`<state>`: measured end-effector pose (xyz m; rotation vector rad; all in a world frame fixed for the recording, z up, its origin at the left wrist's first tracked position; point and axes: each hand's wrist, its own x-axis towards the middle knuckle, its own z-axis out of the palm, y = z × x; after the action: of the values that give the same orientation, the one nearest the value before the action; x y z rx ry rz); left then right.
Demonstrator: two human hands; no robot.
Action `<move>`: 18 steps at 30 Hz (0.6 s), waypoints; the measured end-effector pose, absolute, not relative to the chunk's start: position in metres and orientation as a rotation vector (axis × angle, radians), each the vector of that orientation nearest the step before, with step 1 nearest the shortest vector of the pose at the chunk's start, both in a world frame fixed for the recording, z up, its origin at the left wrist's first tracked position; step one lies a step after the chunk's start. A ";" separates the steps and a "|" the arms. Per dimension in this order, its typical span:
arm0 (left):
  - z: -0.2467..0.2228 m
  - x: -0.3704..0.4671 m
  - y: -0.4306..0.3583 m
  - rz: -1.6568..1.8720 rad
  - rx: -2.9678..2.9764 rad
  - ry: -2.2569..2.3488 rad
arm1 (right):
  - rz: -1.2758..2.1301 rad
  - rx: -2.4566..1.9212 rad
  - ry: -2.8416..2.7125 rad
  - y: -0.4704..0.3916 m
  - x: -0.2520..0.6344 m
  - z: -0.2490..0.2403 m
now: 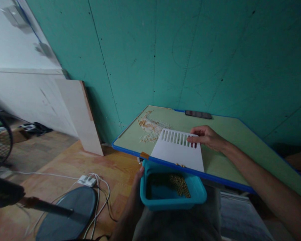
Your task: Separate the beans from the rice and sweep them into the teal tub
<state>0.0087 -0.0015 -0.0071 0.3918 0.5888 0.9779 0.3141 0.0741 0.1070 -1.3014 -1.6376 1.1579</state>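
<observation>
Right hand pinches white slotted board at slotted end, on tabletop. Left hand grips turquoise tub below edge, yellow kernels inside. Likely scraping-off step: stray kernels at edge. Next move calls for tub held close; scattered pile beyond board.

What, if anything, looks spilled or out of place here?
Beans and white grains lie scattered loose on the left of the table, which looks spilled, unlike those gathered in the tub. A few stray beans sit at the bottom of the white board.
</observation>
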 end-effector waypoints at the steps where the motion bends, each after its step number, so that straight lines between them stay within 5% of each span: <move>1: -0.007 0.010 -0.002 0.969 0.387 0.576 | 1.169 -1.294 -1.634 0.073 0.312 0.108; 8: -0.010 0.013 -0.001 0.958 0.407 0.561 | 1.132 -1.222 -1.477 0.076 0.306 0.112; 18: -0.015 0.001 0.003 1.034 0.393 0.655 | 0.319 -1.252 -1.119 0.102 0.342 0.100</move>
<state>0.0011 0.0033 -0.0154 0.3933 0.6547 1.0341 0.3424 0.1019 0.1004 -1.2518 -1.1194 0.3191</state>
